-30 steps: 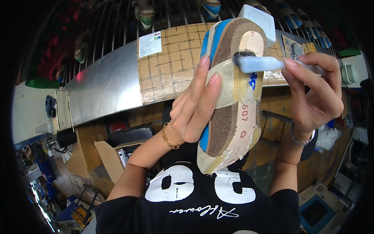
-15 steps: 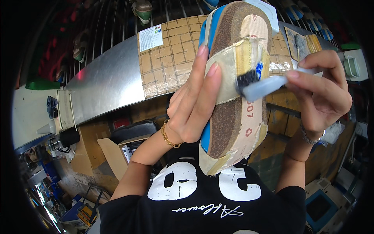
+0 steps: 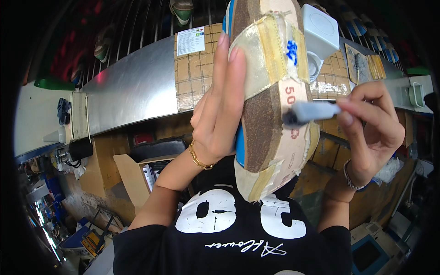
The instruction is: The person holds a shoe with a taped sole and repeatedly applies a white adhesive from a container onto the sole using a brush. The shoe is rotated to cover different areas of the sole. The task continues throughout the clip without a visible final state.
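Upright in front of me is a shoe upper on a blue last [image 3: 259, 110], its underside turned toward me. The underside shows a brown cork-like rim, a pale insole strip and folded cream material with a blue mark. My left hand [image 3: 220, 105] grips it along its left side, two fingers stretched over the cream band. Between thumb and fingers, my right hand [image 3: 376, 119] holds a brush [image 3: 316, 111] with a pale handle and dark bristles. The bristle end is at the pale strip, below the cream band; whether it touches is hard to tell.
Behind stands a metal bench [image 3: 133, 89] with a taped cardboard sheet [image 3: 195, 68] and a white container [image 3: 321, 30]. A rack with other shoes [image 3: 182, 10] lies beyond. An open cardboard box [image 3: 133, 176] is at lower left, and a small board [image 3: 352, 57] at right.
The brush has moved down from the cream band to the pale strip. The shoe has shifted up and slightly left, and the white container shows more.
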Action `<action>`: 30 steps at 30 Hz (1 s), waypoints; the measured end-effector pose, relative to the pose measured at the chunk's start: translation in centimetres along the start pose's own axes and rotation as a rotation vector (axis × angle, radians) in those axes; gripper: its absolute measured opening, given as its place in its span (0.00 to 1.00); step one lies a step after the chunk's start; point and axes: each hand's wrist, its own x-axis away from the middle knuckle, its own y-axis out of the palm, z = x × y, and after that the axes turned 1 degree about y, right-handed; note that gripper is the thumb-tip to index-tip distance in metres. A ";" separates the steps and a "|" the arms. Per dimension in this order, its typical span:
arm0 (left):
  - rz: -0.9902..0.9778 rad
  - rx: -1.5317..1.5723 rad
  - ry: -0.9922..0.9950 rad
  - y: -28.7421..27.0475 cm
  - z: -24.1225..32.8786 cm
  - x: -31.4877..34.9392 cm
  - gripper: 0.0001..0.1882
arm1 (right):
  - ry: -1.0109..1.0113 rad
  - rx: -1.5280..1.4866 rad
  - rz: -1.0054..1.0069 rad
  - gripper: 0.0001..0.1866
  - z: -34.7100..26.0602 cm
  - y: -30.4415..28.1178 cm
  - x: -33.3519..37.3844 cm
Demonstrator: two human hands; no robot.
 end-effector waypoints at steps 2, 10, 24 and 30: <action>0.007 -0.002 0.004 0.0 0.0 -0.1 0.27 | 0.026 0.105 0.061 0.10 0.1 0.6 0.0; 0.029 -0.011 0.009 0.1 0.0 -0.2 0.29 | -0.234 0.254 0.160 0.14 0.2 1.1 -0.7; 0.078 0.018 0.059 0.3 -0.4 -0.5 0.31 | -0.161 0.111 -0.009 0.13 -0.2 0.7 2.5; 0.104 0.003 0.093 0.6 0.0 -0.9 0.32 | -0.201 -0.021 0.004 0.09 0.7 0.9 -0.2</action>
